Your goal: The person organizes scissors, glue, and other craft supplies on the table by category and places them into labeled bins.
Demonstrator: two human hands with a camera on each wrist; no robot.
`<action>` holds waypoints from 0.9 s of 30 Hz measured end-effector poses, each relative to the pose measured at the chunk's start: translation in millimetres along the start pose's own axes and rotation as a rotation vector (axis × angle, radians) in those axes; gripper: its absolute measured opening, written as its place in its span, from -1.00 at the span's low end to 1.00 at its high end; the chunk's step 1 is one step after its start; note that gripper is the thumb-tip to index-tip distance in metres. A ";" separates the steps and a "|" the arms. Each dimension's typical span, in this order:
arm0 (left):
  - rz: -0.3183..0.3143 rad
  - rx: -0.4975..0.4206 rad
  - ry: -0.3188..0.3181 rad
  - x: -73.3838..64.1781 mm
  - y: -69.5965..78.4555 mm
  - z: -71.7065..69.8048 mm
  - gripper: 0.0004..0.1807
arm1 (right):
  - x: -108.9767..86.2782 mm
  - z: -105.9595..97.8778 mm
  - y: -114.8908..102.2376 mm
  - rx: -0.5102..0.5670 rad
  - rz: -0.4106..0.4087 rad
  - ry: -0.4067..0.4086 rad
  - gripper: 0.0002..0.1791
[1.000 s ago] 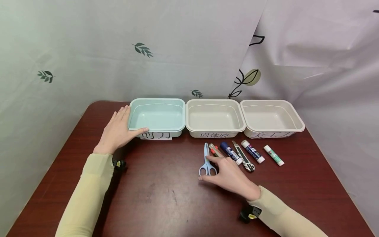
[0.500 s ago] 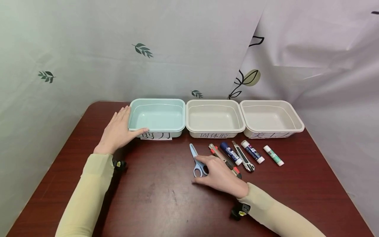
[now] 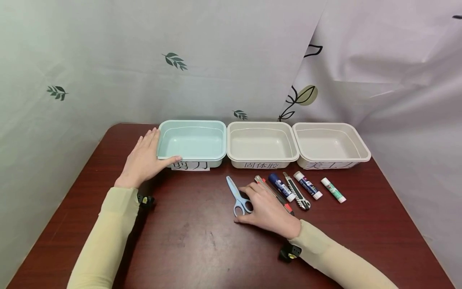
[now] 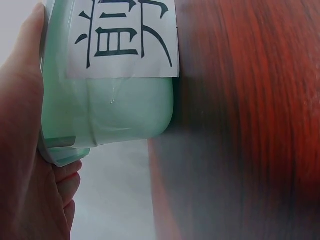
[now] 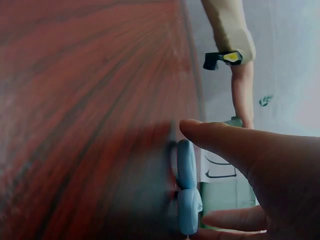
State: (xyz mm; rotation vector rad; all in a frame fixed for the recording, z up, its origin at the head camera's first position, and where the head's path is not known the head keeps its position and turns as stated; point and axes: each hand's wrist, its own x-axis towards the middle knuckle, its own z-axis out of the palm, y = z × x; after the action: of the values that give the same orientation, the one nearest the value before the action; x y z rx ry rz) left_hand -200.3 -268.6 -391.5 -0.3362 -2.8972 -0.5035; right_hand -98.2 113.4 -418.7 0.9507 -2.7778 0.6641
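Right fingers point(image 3: 250, 191) perhaps against scissors point(image 3: 237, 196)

The scissors point(image 3: 237, 195) have room leftward, a cutter point(image 3: 278, 195) rightward.

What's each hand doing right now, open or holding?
Left hand: open, resting on the blue bin.
Right hand: curled around the scissors at the handles; grip firmness can't be told.

Chinese labels on three boxes in a row.
A white label point(image 3: 190, 165) on the pale blue box point(image 3: 193, 141) reads 剪刀 (the left wrist view shows 剪 large, turned on its side); the middle box point(image 3: 262, 142) bears 固体胶; the right-hand box point(image 3: 330, 144) shows 美工 and a third character, only partly visible; print on the glue sticks point(image 3: 308, 185) is too small to read.
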 end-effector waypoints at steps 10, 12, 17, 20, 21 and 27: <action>0.012 0.072 -0.013 -0.2 1.8 -3.0 0.34 | -0.7 -3.1 1.0 -0.045 0.053 -0.024 -0.39; 0.016 0.079 -0.015 -0.2 2.2 -3.5 0.34 | -0.3 -3.8 1.0 -0.054 0.056 -0.027 -0.44; 0.017 0.083 -0.022 0.1 2.7 -4.2 0.33 | 1.9 -5.9 1.9 -0.062 0.047 -0.042 -0.53; 0.014 0.074 -0.023 0.2 2.1 -3.7 0.33 | 3.6 -7.2 3.5 -0.056 0.037 -0.056 -0.57; 0.014 0.070 -0.025 0.2 1.9 -3.5 0.33 | 4.0 -7.9 4.0 -0.051 0.035 -0.062 -0.58; 0.019 0.056 -0.026 0.0 1.6 -3.5 0.32 | 6.3 -12.1 6.7 -0.025 0.060 -0.100 -0.48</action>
State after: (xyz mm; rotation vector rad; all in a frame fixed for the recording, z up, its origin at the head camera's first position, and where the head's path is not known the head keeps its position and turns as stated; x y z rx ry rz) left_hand -199.4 -268.4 -387.8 -0.3641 -2.9238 -0.4174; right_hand -107.5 120.0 -408.6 0.9243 -2.9053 0.6048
